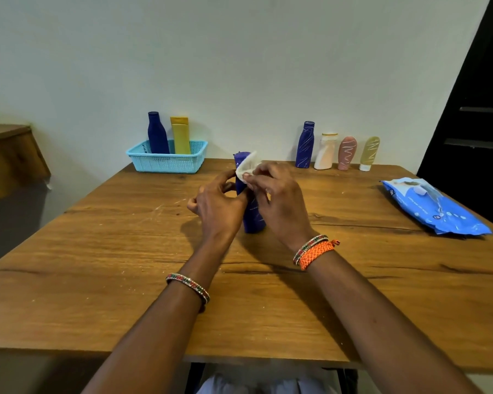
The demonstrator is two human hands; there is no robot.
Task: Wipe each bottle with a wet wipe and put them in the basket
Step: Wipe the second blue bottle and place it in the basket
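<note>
The wooden surface [97, 251] shows dark grain lines and a long crack running across its middle, with pale scratches and small light specks scattered over its left half; behind it rises a plain pale wall [239, 66], and at the far left a lower piece of wooden furniture [9, 155] stands against that wall, well apart from the surface. At the right edge a black door or cabinet [478, 109] with two grey horizontal bars leans into view; below the near edge of the surface a strip of white cloth [268, 385] shows.
</note>
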